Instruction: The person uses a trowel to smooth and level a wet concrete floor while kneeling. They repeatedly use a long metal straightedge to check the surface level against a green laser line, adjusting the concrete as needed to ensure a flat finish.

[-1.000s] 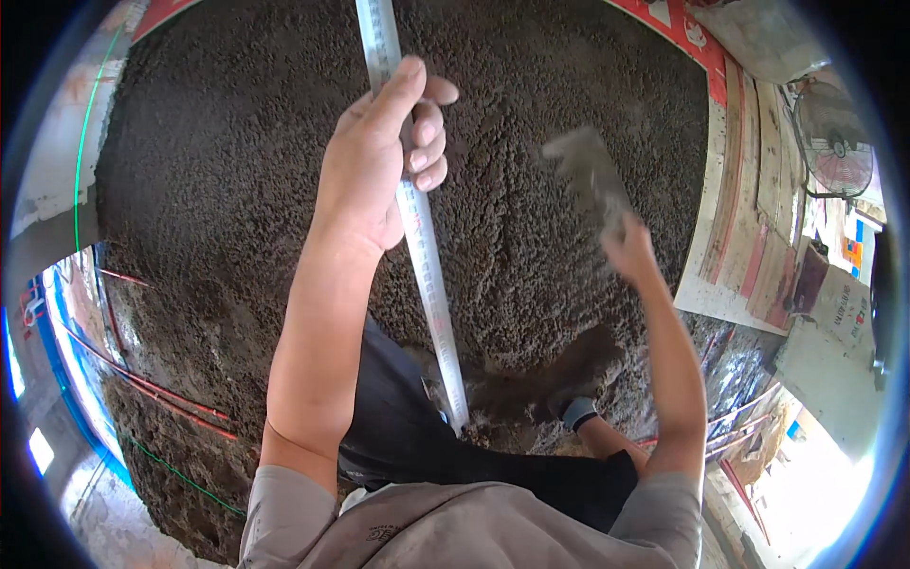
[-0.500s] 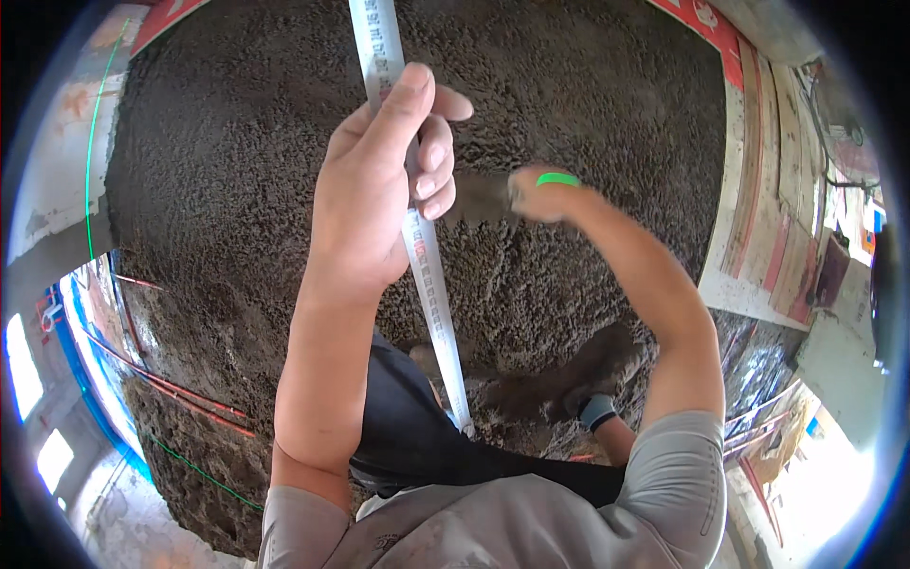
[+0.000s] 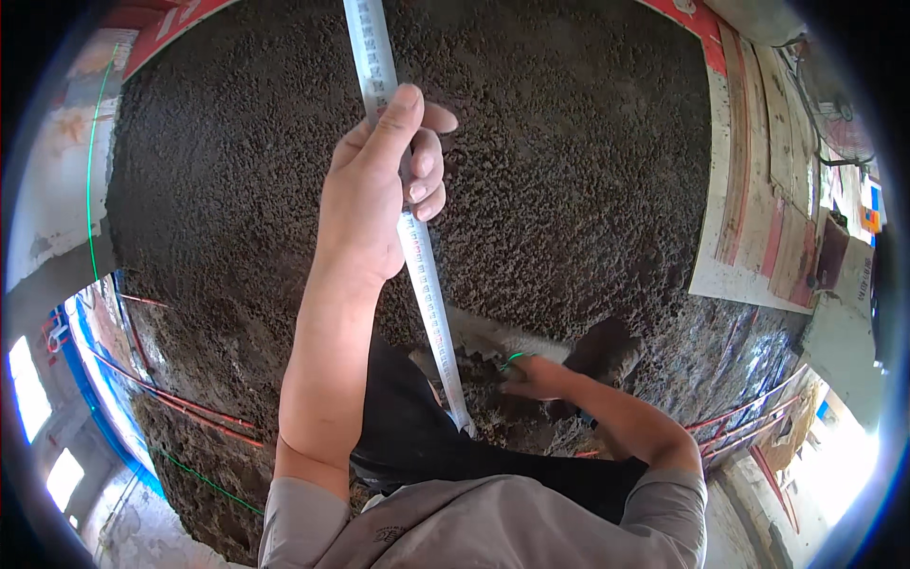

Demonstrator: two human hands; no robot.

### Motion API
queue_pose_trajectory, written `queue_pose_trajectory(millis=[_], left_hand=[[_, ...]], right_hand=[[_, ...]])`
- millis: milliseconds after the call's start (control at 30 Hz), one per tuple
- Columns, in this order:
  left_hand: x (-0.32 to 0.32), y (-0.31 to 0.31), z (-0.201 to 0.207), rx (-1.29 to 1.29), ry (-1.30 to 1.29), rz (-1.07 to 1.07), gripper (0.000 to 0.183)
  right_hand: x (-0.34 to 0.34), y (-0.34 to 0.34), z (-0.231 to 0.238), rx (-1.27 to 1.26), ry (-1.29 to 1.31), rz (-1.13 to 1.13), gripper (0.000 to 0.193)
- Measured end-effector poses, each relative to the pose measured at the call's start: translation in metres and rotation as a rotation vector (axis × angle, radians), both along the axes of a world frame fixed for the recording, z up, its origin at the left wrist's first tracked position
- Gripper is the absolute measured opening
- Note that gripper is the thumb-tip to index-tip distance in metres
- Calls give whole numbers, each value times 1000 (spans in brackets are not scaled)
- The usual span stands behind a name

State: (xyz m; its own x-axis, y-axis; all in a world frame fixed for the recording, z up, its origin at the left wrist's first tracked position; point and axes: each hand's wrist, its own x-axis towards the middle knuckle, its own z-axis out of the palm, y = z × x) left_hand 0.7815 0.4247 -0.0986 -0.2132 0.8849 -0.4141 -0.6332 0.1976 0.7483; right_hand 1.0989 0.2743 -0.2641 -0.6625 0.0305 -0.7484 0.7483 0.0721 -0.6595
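Head view, left to right: far left of frame, a pale wall edge w/ a thin green line (image 3: pixel 92 142) running down it; lower left, red cords (image 3: pixel 180 408) cross the edge of the wet grey mortar bed (image 3: pixel 588 152) that fills most of the pic. Centre-left, left hand (image 3: pixel 374 204) is raised, fingers wrapped round the long metal straightedge (image 3: pixel 417 256), thumb and index up along it; grip and place much the same as 0.5 s ago. The straightedge runs from top centre down to approx. mid-frame, lower end at the mortar by the dark trouser leg (image 3: pixel 417 427). Right of centre, right hand (image 3: pixel 536 377) has dropped from mid-height beside the left hand to low in the frame, closed on the handle of a trowel (image 3: pixel 479 334), blade lying on the mortar just right of the straightedge's lower end. A dark shoe (image 3: pixel 602 349) sits just beyond. Far right, stacked boards (image 3: pixel 768 190) along the bed's edge.
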Motion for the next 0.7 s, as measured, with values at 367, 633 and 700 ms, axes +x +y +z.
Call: queue_pose_trajectory(millis=[367, 633, 700], left_hand=[[-3, -6, 4, -59, 52, 18, 34], [18, 13, -3, -37, -15, -52, 34], [35, 23, -5, -32, -34, -85, 33]], right_hand=[[-130, 250, -26, 496, -28, -500, 41], [-28, 304, -34, 672, -75, -1125, 45], [2, 226, -52, 755, -169, -963, 40]])
